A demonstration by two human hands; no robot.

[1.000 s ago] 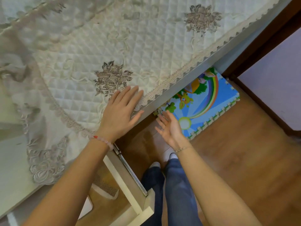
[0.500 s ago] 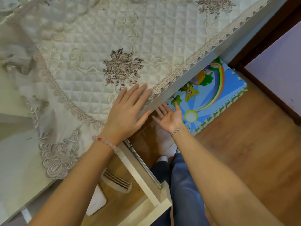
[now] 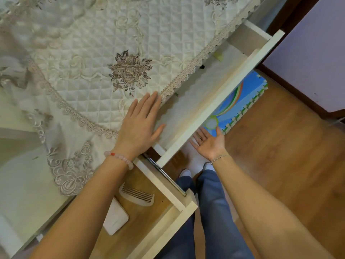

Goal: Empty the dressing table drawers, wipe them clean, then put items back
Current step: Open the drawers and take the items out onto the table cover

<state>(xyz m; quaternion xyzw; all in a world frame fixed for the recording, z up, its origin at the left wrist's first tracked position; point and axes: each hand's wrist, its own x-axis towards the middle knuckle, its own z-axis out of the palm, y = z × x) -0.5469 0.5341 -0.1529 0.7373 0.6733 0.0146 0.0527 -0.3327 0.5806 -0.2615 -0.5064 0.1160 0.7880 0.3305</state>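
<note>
In the head view, your left hand (image 3: 139, 128) lies flat on the quilted cloth (image 3: 89, 68), fingers straight and close together, holding nothing. The cloth's lace edge runs just past the fingertips. Your right hand (image 3: 210, 143) is turned palm up with the thumb spread, and its fingers reach under the lower edge of the drawer front (image 3: 214, 107). The tips are hidden there, so you cannot tell whether they hook the lip or merely touch it.

The wide drawer (image 3: 188, 101) stands partly out, its pale floor just beyond your left thumb. Well away from your fingers, toward the drawer's far end, sit a yellow-green bit (image 3: 218, 56) and a dark speck (image 3: 202, 67), both too small to name. Below your left wrist, the side drawer (image 3: 160, 184) is open, with a comb (image 3: 138, 196) and a white box (image 3: 114, 217) lying close together on its wooden floor.

Judge the wide drawer as stiff, long and light while so sparsely filled. A pull from one end would probably skew it, so take the underside of the front nearer its middle. The comb and box look light, rigid and smooth, so pinch them by their edges.
</note>
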